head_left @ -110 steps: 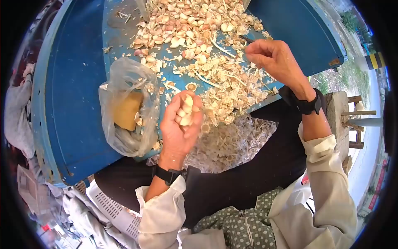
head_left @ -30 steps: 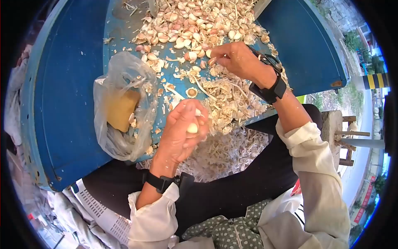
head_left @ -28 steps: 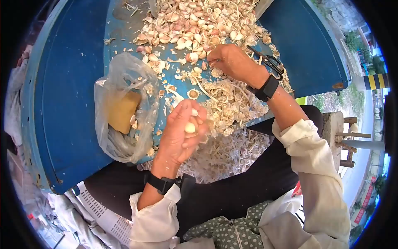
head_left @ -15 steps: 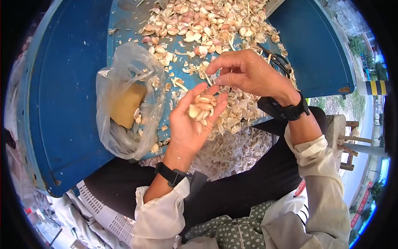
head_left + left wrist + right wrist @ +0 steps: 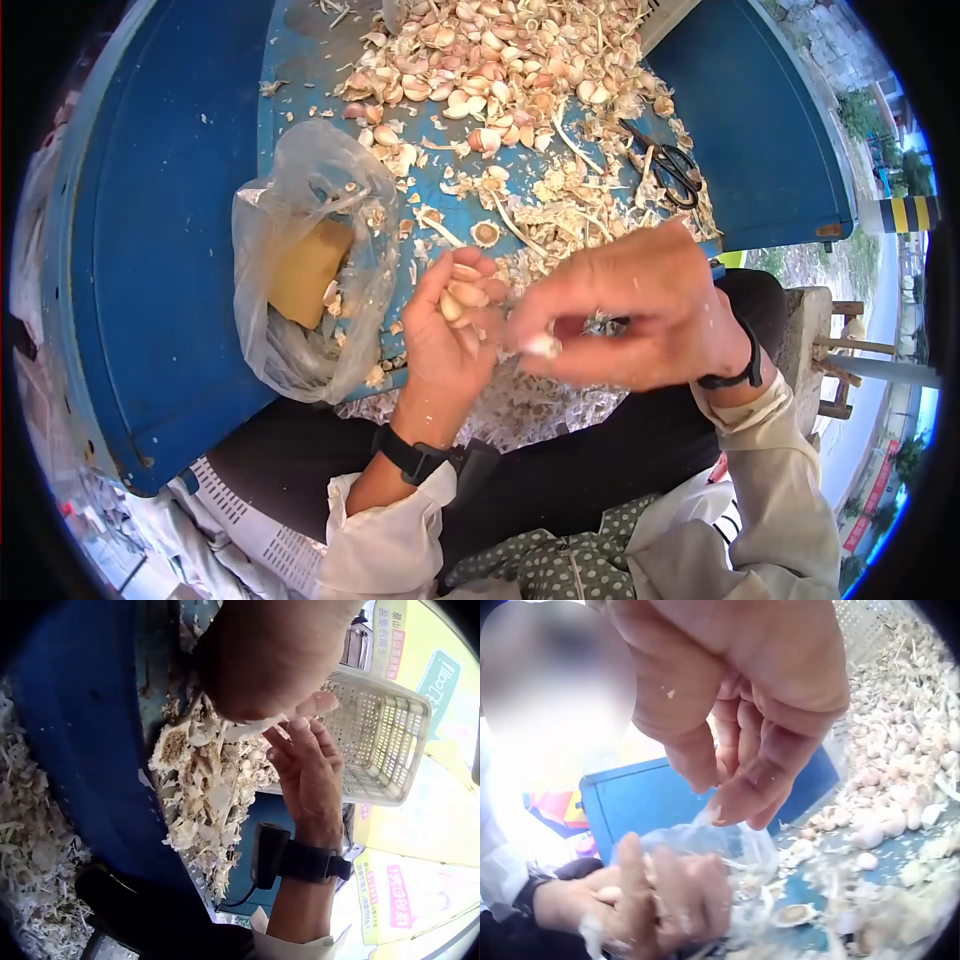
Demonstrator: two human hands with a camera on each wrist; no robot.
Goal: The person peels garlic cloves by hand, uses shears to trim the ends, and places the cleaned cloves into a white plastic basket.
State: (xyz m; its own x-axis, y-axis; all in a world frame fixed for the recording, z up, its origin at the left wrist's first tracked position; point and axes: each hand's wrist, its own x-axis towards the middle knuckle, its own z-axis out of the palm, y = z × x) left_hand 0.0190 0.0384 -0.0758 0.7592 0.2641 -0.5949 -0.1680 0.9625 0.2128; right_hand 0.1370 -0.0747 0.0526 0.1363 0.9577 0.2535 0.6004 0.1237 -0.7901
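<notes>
Several peeled garlic cloves [image 5: 463,297] lie in my left hand [image 5: 447,345], its fingers curled up around them. Close beside it, on the right, my right hand [image 5: 630,310] is blurred by motion. Between its thumb and forefinger shows a whitish scrap of garlic skin [image 5: 543,346]. The right wrist view has those fingertips drawn together, with small flakes stuck to the skin. Behind both hands, a pile of unpeeled garlic cloves [image 5: 490,70] covers the far part of the blue table [image 5: 440,225]. Loose garlic peelings [image 5: 560,195] are spread nearer, partly hidden by the right hand.
On the left stands a clear plastic bag [image 5: 300,345] with a tan block [image 5: 310,270] inside. Black scissors [image 5: 680,180] lie at the right among peelings. Raised blue side panels [image 5: 180,250] flank the table. A perforated plastic crate [image 5: 390,742] shows in the left wrist view.
My right hand went from the clove pile to above the left palm, then down and close to the viewer. A brownish clove reached the left hand, whose fingers opened and then curled again.
</notes>
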